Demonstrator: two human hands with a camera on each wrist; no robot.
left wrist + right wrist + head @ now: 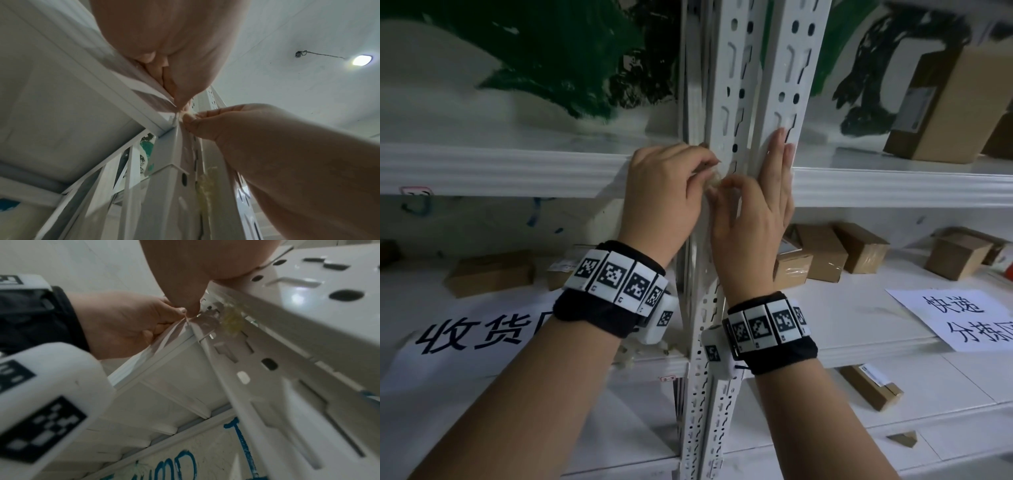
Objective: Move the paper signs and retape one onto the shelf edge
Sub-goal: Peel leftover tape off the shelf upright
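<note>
At the centre of the head view, where the white shelf edge [500, 169] meets the perforated upright post [726, 102], both hands work at one spot. The left hand [664, 195] has its fingers curled, pinching a small crumpled scrap of clear tape [714, 178] — the right hand [753, 212] pinches the same scrap between thumb and forefinger, its other fingers lying straight against the neighbouring post [791, 85]. The paper signs lie flat on the lower shelf: one with black characters [476, 334] at lower left, partly behind the left wrist, another [962, 317] at the right edge of the frame. Cardboard boxes [859, 246] sit further back on that shelf — a bigger box [945, 102] stands upper right.
</note>
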